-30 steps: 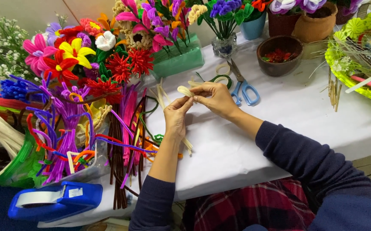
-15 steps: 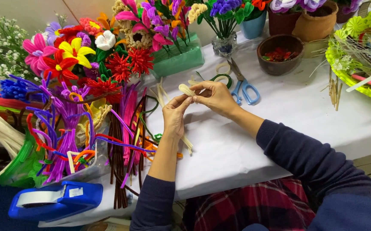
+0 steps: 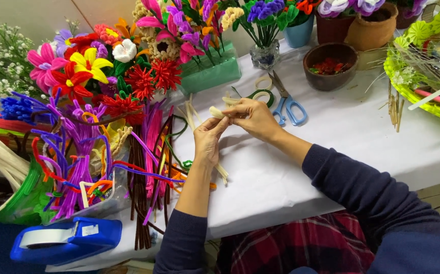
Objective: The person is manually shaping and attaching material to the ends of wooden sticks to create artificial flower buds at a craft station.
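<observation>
Left hand [image 3: 209, 138] and right hand [image 3: 253, 117] are both pinching a cream pipe cleaner [image 3: 216, 112] above the worktop [image 3: 342, 132], near the far edge, beside blue scissors [image 3: 288, 104].

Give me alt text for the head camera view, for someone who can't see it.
A person's left hand and right hand bend a cream fuzzy pipe cleaner above a white-covered table. Bright pipe-cleaner flowers crowd the left side, blue-handled scissors lie behind the hands, and a blue tape dispenser sits at the near left.

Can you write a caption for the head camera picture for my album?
Two hands bend a cream pipe cleaner beside blue scissors and bright pipe-cleaner flowers.
</observation>
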